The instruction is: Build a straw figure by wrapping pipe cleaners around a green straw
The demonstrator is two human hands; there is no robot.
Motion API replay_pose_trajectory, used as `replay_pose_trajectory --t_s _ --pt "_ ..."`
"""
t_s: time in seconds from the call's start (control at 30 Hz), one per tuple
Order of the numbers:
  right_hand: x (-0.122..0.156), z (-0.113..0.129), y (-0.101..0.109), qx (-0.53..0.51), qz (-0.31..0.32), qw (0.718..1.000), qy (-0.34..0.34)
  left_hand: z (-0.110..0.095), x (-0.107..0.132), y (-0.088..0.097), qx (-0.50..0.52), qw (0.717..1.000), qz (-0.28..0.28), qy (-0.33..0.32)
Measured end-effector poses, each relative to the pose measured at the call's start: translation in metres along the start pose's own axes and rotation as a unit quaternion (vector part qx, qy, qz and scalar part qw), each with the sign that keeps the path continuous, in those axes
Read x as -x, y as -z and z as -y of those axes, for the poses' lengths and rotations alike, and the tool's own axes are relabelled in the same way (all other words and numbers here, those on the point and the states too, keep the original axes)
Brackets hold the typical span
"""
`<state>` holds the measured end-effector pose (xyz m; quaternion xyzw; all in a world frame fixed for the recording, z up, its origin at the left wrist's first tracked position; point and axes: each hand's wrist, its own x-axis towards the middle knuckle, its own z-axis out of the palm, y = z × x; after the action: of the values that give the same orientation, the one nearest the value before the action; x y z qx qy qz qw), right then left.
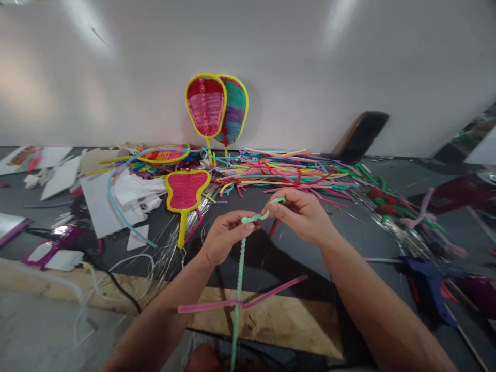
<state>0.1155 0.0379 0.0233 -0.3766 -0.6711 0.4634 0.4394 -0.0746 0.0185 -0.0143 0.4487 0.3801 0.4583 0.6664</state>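
A mint-green pipe cleaner, twisted along much of its length, hangs down from my fingers past the table's front edge. My left hand pinches it at the bend near its top. With thumb and fingertips, my right hand grips the green end, which curls between the two hands. Lower down, a pink pipe cleaner crosses the green stem and is bent around it, its two arms sticking out left and right. To the left of my left hand lies a small pink fan shape with a yellow rim and handle.
Two yellow-rimmed fans lean against the wall. Behind my hands lies a pile of coloured pipe cleaners. A phone stands at the back right. A blue glue gun is at right, white paper and a cable at left.
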Motion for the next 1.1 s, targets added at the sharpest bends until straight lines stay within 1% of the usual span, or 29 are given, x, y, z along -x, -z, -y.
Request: replay_pose_trajectory --t_s 0.07,0.17,0.3,0.4,0.5,0.63,0.73,0.83,0.97,1.03,1.1 --pt "-0.002 -0.002 -0.002 -0.071 0.004 0.997 -0.031 0.000 0.000 0.000 0.000 1.000 0.006 -0.003" --pt "-0.004 -0.004 -0.004 -0.144 0.004 0.986 -0.081 0.000 0.001 -0.001 -0.019 1.000 0.017 -0.010" --pt "-0.007 -0.008 -0.006 -0.200 -0.006 0.970 -0.136 0.000 0.001 -0.001 -0.023 0.999 0.034 -0.022" --pt "-0.008 -0.015 -0.007 -0.232 0.005 0.958 -0.167 0.000 0.002 -0.001 -0.013 0.998 0.056 -0.036" --pt "-0.008 -0.023 -0.008 -0.256 0.036 0.946 -0.196 0.000 0.003 -0.001 -0.009 0.996 0.070 -0.047" --pt "-0.006 -0.032 -0.009 -0.269 0.105 0.927 -0.241 -0.002 0.003 -0.001 -0.031 0.993 0.082 -0.077" --pt "-0.005 -0.036 -0.010 -0.274 0.156 0.908 -0.274 -0.003 0.002 0.000 -0.044 0.992 0.067 -0.099" --pt "-0.004 -0.041 -0.010 -0.284 0.184 0.898 -0.282 -0.003 0.002 0.001 -0.061 0.992 0.039 -0.104" --pt "-0.001 -0.047 -0.011 -0.280 0.223 0.891 -0.279 -0.002 0.002 0.002 -0.055 0.995 0.031 -0.081" --pt "-0.001 -0.051 -0.012 -0.268 0.240 0.892 -0.274 -0.001 0.002 0.002 -0.052 0.996 0.022 -0.062" --pt "-0.002 -0.054 -0.012 -0.248 0.236 0.902 -0.264 0.000 0.001 0.002 -0.050 0.997 0.013 -0.057"
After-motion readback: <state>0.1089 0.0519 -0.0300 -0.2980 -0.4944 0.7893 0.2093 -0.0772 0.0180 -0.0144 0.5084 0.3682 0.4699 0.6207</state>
